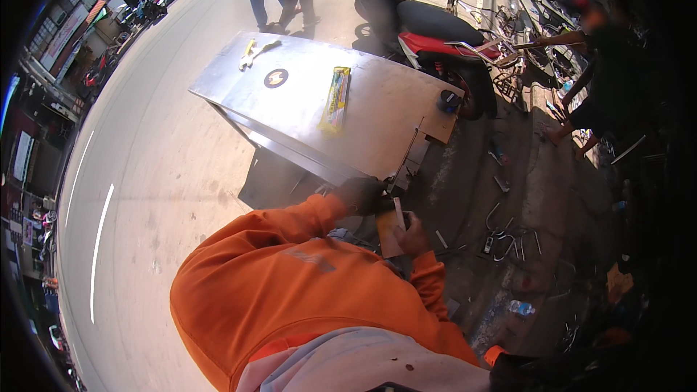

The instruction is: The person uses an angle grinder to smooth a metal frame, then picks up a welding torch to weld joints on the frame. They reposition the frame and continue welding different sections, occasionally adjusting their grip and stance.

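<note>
Street pavement fills the left of the frame; one steel counter (377,112) sits at upper centre, carrying one yellow packet (335,99). At centre, the left hand (361,194) is gloved and clenched at the counter edge; the right hand (414,236) grips one flat metal plate (389,231).

The person is wearing a bright orange long-sleeved top — loose, creasing along both sleeves — over a pale grey lower layer; a dark glove is covering the left hand (361,194), the right hand (412,236) going bare.
</note>
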The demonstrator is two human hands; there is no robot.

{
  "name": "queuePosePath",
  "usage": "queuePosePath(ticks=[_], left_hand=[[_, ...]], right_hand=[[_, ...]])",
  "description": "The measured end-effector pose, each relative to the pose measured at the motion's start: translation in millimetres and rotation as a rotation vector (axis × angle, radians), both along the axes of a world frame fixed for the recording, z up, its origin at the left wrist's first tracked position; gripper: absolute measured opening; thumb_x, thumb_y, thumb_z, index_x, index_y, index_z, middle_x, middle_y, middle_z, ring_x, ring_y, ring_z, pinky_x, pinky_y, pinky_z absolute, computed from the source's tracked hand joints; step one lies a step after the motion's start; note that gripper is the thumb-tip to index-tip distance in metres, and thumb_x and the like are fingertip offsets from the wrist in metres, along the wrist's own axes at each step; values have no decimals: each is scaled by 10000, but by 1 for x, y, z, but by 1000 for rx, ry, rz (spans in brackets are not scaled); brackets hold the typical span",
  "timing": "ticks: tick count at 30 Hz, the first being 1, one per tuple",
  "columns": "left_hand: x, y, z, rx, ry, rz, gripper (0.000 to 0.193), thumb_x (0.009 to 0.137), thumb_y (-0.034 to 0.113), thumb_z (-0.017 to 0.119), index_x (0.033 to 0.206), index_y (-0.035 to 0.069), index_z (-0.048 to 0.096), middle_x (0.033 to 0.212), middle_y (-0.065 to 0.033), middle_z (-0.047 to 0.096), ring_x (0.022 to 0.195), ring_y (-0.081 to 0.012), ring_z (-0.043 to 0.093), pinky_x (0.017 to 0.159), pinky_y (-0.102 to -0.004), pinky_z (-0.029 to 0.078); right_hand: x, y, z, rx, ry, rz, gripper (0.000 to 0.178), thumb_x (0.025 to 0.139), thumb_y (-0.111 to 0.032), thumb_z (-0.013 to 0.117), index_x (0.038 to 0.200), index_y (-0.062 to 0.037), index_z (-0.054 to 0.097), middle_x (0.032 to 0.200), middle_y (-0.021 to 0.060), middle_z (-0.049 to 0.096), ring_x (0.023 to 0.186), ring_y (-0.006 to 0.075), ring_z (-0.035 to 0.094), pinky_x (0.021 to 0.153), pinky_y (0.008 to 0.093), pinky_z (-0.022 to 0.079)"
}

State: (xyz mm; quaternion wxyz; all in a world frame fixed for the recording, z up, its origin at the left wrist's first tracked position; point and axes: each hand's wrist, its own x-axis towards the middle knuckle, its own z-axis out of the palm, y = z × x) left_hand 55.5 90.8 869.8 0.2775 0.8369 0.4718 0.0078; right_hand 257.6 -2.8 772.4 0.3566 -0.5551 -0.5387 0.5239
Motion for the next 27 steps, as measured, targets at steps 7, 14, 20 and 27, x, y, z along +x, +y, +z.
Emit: queuePosePath(ticks=[7,14,20,27], left_hand=[[3,2,-19,33,60,-24,437,987,459,579,1068,69,758,1038,-205,722,961,-400,700,876,-486,551],[0,2,-25,51,-17,-51,472,998,467,544,1051,48,755,1044,-207,719,958,-410,687,883,-501,533],[8,7,-28,-82,28,-57,545,1034,503,473,1116,33,738,1048,-258,702,1017,-432,672,913,-510,521],[18,15,-17,-166,9,-154,539,1026,479,512,1116,-22,690,1043,-261,720,983,-444,686,877,-508,527]], right_hand=[[13,0,-4,134,-145,6,458,834,-169,689,1204,95,629,1048,184,721,975,209,685,873,367,540],[19,3,5,82,-62,52,508,825,-262,730,1204,68,655,1085,266,725,1034,368,716,908,423,538],[33,5,21,33,-24,93,472,870,-292,739,1161,74,679,1073,237,735,996,295,719,895,398,541],[44,7,33,37,-80,45,480,939,-308,702,1219,81,669,1123,236,735,1033,296,713,911,396,542]])
